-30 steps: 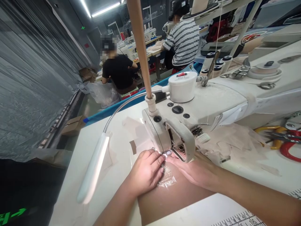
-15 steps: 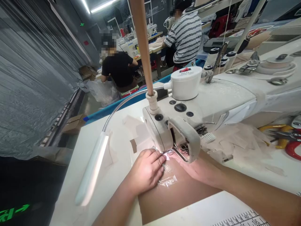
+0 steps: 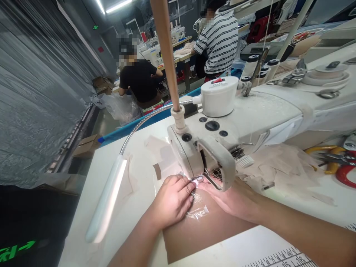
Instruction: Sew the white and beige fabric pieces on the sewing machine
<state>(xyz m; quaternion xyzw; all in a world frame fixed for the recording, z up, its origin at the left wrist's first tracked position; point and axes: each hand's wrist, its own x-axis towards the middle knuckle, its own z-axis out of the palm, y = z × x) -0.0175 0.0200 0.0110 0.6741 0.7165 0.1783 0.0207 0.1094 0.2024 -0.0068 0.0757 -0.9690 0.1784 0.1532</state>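
Lettering on a far machine (image 3: 154, 55) reads "JUKI"; on the near machine (image 3: 272, 111), the lamp base (image 3: 218, 98) has a red switch and dark letters too blurred to be sure of. The ruler (image 3: 289, 259) at the table's front edge shows "15" and "16" among its marks, and a green sign (image 3: 17, 250) at lower left carries an arrow. The pale scrap (image 3: 196, 183) is at the metal foot (image 3: 200, 178), just above the brown sheet (image 3: 191, 239) and its shiny tape (image 3: 200, 213). The left hand (image 3: 175, 202) rests low over the sheet, fingers curled together at the scrap; whether its grip pinches or only presses cannot be told. The right hand (image 3: 230, 200) lies flat across from it, partly behind the guard (image 3: 229, 167), so its grip cannot be told either. The lit lamp (image 3: 105, 200) leans over the table (image 3: 144, 193) at left; scissors (image 3: 345, 176) lie at far right. Compared with half a second ago, both hands keep nearly the same place, less of the scrap shows between the fingers, and the ruler's numbers sit slightly farther left in view.
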